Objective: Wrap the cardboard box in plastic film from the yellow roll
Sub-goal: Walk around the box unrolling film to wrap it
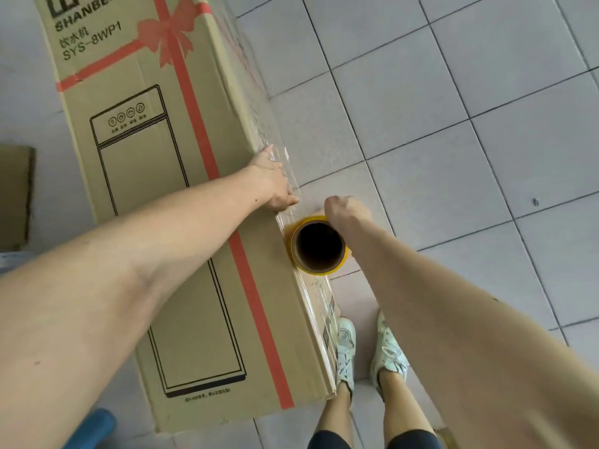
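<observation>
A long cardboard box (pixel 155 176) with a red ribbon print lies on the tiled floor. Clear plastic film (pixel 259 124) clings to its right side face. My left hand (pixel 270 179) rests flat on the box's right top edge, pressing the film there. My right hand (pixel 345 210) grips the far side of the yellow roll (pixel 319 249), which stands upright against the box's right side, its hollow core facing the camera. Film runs from the roll toward my left hand.
My two feet in pale sneakers (pixel 369 348) stand just right of the box's near end. A flat piece of cardboard (pixel 14 196) lies at the left edge. A blue object (pixel 94 429) shows at the bottom left. Grey floor tiles (pixel 486 140) extend to the right.
</observation>
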Tool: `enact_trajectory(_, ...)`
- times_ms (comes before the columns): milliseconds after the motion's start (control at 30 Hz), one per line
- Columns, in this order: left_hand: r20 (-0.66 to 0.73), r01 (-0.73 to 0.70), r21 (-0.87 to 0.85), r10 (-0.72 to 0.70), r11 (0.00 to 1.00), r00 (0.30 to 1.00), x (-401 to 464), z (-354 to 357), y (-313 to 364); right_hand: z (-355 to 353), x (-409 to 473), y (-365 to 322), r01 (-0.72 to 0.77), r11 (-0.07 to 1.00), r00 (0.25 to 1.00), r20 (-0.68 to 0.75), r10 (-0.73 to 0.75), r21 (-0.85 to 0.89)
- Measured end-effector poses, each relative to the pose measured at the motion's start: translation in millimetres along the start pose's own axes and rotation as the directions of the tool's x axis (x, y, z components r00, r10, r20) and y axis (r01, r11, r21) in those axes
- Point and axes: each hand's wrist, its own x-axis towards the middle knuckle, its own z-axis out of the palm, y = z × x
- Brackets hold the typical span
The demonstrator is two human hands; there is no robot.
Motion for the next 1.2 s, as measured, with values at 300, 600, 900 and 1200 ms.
enact_trajectory(300, 0.087, -0.005, 0.162, -0.009, 0.987, 0.996, 11, 2, 0, 39, -19, 41, -0.412, 0.585, 0.909, 0.274, 0.313, 0.699)
enact_trajectory(600, 0.08, 0.052, 0.166, -0.066, 0.985, 0.995, 2, -2, 8, 88, -67, 124, -0.595, -0.166, 0.765, 0.617, 0.184, 0.787)
enact_trajectory(900, 0.102, -0.081, 0.085, 0.072, 0.993, 0.992, -7, 15, 54, 22, -47, 59, -0.227, 0.95, 0.972, 0.108, 0.208, 0.213)
enact_trajectory(1200, -0.027, -0.018, 0.101, 0.021, 0.995, 0.999, -21, 24, 61, 65, -57, 102, -0.421, 0.736, 0.897, 0.365, 0.25, 0.53)
